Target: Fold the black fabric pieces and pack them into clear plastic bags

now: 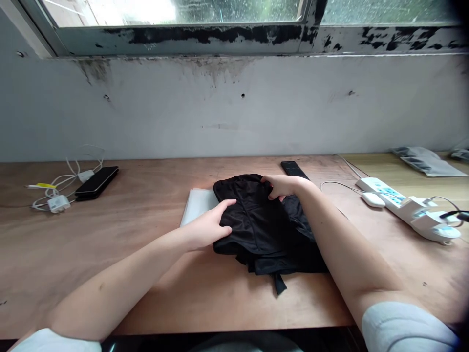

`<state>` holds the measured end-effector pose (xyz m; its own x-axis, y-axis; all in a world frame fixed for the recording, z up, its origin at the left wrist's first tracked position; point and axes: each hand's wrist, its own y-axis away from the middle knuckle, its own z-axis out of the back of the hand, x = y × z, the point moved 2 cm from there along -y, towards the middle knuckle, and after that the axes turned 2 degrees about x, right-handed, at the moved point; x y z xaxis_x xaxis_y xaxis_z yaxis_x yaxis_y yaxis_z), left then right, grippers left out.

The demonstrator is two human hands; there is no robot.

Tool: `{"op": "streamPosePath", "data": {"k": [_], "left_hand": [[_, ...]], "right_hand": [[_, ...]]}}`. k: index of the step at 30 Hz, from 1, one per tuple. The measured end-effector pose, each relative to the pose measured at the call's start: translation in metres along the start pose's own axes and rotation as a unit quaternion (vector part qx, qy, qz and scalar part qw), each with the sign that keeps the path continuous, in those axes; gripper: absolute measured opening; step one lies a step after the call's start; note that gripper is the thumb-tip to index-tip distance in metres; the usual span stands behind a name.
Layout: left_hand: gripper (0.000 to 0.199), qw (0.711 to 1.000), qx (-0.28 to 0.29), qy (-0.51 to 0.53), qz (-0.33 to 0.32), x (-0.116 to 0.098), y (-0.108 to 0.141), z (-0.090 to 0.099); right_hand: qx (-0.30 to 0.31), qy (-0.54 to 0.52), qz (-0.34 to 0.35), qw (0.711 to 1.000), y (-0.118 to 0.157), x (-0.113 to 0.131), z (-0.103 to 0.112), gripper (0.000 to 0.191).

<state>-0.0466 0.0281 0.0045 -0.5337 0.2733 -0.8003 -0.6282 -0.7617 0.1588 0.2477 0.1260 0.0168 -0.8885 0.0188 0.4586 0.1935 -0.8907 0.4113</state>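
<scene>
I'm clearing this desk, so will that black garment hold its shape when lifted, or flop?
Probably flop: the black garment bunches into soft folds under the left hand and right hand. Its thin, faintly shiny fabric looks light and perhaps slippery. The loose tab would likely dangle.

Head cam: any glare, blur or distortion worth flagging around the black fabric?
Head view: window blown out at top left; black fabric close to crushed shadow, folds faint; left hand and right hand look sharp, no obvious motion blur; wide-lens bowing, with dark vignetting in the right corners.
</scene>
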Motion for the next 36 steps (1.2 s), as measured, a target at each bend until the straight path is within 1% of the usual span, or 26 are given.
{"op": "streamPosePath", "data": {"k": [2,5,7,9,11,13,14,15,16,17,19,20,21,23,25,27,29,31,33,36], "left_hand": [[0.063,0.997,0.018,-0.065,0.026,0.0,0.001,0.012],[0.048,0.982,0.053,-0.172,0.064,0.004,0.003,0.026],[0.045,0.968,0.073,-0.225,0.084,0.007,0.005,0.029],[0.044,0.953,0.074,-0.278,0.097,0.007,0.007,0.027],[0.034,0.932,0.047,-0.346,0.099,0.003,0.009,0.022],[0.019,0.909,-0.01,-0.407,0.088,-0.006,0.01,0.014],[0.018,0.903,-0.041,-0.421,0.072,-0.012,0.01,0.01],[0.023,0.905,-0.065,-0.419,0.043,-0.018,0.01,0.004],[0.025,0.913,-0.075,-0.4,-0.002,-0.024,0.01,-0.002],[0.027,0.923,-0.067,-0.373,-0.06,-0.03,0.01,-0.01],[0.034,0.931,-0.01,-0.323,-0.171,-0.037,0.01,-0.025],[0.039,0.927,0.023,-0.309,-0.21,-0.038,0.01,-0.032],[0.043,0.923,0.052,-0.304,-0.231,-0.038,0.009,-0.038],[0.047,0.917,0.086,-0.306,-0.24,-0.034,0.008,-0.045],[0.048,0.92,0.099,-0.302,-0.23,-0.031,0.007,-0.049],[0.049,0.929,0.1,-0.279,-0.221,-0.029,0.006,-0.049],[0.053,0.94,0.095,-0.246,-0.218,-0.03,0.005,-0.049],[0.063,0.947,0.097,-0.213,-0.218,-0.031,0.003,-0.049],[0.074,0.955,0.102,-0.182,-0.21,-0.033,0.0,-0.05],[0.084,0.972,0.1,-0.128,-0.17,-0.033,-0.005,-0.05]], "right_hand": [[0.005,0.001,-0.003,1.0,0.004,0.002,0.004,0.093],[0.016,-0.009,0.008,1.0,0.009,0.004,0.01,0.092],[0.016,-0.034,0.02,0.999,0.01,0.004,0.011,0.088],[0.016,-0.066,0.033,0.997,0.007,0.002,0.01,0.087],[0.013,-0.094,0.031,0.995,0.003,-0.002,0.008,0.09],[0.005,-0.12,0.016,0.993,-0.002,-0.007,0.006,0.094],[-0.001,-0.132,0.01,0.991,-0.004,-0.01,0.005,0.095],[-0.009,-0.143,0.007,0.99,-0.005,-0.011,0.004,0.096],[-0.017,-0.151,0.008,0.988,-0.006,-0.012,0.004,0.096],[-0.025,-0.157,0.013,0.987,-0.007,-0.012,0.004,0.095],[-0.037,-0.164,0.029,0.985,-0.007,-0.012,0.004,0.091],[-0.041,-0.165,0.038,0.985,-0.006,-0.011,0.004,0.086],[-0.042,-0.164,0.047,0.984,-0.006,-0.01,0.005,0.078],[-0.047,-0.16,0.065,0.984,-0.004,-0.008,0.007,0.061],[-0.061,-0.16,0.088,0.981,0.0,-0.003,0.01,0.049],[-0.076,-0.169,0.117,0.976,0.006,0.006,0.013,0.044],[-0.087,-0.185,0.148,0.968,0.014,0.02,0.012,0.042],[-0.092,-0.211,0.171,0.958,0.021,0.038,0.007,0.04],[-0.097,-0.245,0.185,0.947,0.024,0.056,-0.003,0.038],[-0.109,-0.289,0.186,0.933,0.019,0.078,-0.024,0.037]]}}
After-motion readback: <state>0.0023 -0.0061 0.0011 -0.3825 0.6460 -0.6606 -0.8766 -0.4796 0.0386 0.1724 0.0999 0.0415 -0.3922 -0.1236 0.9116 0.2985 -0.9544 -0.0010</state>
